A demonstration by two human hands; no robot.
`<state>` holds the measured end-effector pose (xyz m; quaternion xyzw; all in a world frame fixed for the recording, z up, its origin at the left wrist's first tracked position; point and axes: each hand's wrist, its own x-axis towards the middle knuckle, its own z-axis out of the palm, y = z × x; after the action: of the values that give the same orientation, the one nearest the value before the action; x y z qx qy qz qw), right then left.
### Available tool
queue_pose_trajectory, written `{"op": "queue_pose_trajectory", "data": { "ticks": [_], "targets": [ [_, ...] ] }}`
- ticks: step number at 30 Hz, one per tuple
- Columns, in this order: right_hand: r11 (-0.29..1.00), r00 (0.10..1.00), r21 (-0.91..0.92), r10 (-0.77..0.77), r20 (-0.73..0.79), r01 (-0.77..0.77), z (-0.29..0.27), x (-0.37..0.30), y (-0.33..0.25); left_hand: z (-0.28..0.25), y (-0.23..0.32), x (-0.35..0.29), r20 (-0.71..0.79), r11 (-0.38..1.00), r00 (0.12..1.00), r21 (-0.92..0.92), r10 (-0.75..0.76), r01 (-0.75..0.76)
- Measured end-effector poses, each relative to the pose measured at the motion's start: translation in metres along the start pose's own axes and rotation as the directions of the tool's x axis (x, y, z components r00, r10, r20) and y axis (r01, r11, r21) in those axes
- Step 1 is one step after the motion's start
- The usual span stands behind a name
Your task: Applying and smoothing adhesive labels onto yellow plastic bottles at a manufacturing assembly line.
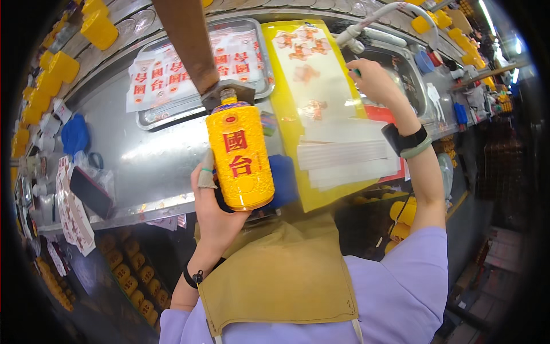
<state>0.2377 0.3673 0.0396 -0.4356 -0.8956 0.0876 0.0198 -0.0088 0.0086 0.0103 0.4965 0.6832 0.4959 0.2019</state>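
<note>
My left hand [216, 217] is closed around the lower side of a yellow ceramic bottle [242, 157] with large red characters on its front. The bottle's neck points away from me, under a brown post with a dark block [228, 94] at its end. One left finger wears a beige finger cover [207, 170]. My right hand [373, 81] is raised at the far right, between a yellow board [318, 195] and a metal basin [421, 97]. Its fingers are curled together, with a bit of green showing at them; what they hold cannot be made out.
A metal tray [266, 57] holds printed label sheets [172, 74]. White paper strips [338, 152] and figure decals [306, 73] lie on the yellow board. A white faucet [349, 37] arches over the basin. At left are a phone [90, 192] and blue cloth [75, 135]. Yellow bottles [99, 30] line the back.
</note>
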Motion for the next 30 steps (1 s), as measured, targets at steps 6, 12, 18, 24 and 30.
{"op": "queue_pose_trajectory", "data": {
  "ticks": [6, 12, 18, 24, 30],
  "targets": [
    [0.976, 0.98, -0.085, 0.197, -0.039, -0.199, -0.039, -0.023, 0.077, -0.004, 0.004, -0.001, 0.004, 0.997, 1.0, 0.082, -0.013, 0.013],
    [0.948, 0.953, -0.096, 0.304, 0.001, -0.303, -0.037, -0.05, 0.145, -0.001, -0.001, -0.004, -0.01, 0.998, 1.0, 0.063, 0.007, -0.007],
    [0.91, 0.901, -0.083, 0.413, 0.13, -0.406, -0.023, -0.079, 0.16, 0.0, 0.002, -0.003, 0.021, 0.99, 1.0, 0.138, -0.022, 0.019],
    [0.827, 0.818, -0.118, 0.562, 0.125, -0.55, -0.01, -0.096, 0.193, 0.002, 0.001, -0.004, 0.01, 0.994, 0.999, 0.099, -0.035, 0.033],
    [0.797, 0.796, -0.087, 0.603, 0.047, -0.598, 0.008, -0.107, 0.271, 0.001, -0.001, -0.004, 0.019, 0.996, 0.999, 0.089, -0.028, 0.026]
  ]
}}
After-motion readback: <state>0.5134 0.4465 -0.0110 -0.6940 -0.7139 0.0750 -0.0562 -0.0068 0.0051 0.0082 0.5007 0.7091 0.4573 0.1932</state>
